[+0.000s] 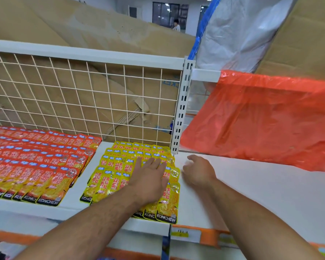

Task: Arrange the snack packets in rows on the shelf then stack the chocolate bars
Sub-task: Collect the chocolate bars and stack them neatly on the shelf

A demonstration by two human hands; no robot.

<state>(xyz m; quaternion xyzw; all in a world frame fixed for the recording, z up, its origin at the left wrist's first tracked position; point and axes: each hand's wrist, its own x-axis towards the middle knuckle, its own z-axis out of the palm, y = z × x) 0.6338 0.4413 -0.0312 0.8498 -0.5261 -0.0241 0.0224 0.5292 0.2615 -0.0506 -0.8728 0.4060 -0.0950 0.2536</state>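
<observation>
On the white shelf (251, 194), the left hand (150, 177) presses flat on the yellow packets (109, 177); the right hand (199, 171) rests loosely curled, empty. A sideways shove could skew the overlapped rows.

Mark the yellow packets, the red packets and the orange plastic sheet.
yellow packets (109, 177): head view, face of a front-row packet.
red packets (36, 166): head view, middle of the block.
orange plastic sheet (261, 119): head view, its centre.

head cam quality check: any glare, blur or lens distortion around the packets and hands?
Head view: even overhead light, no hard shadows. Glints on the yellow packets and sheen on the orange plastic sheet. The right hand is slightly smeared, the left hand sharper. The wide-angle lens fans the wire grid, and the bottom edge is soft.
</observation>
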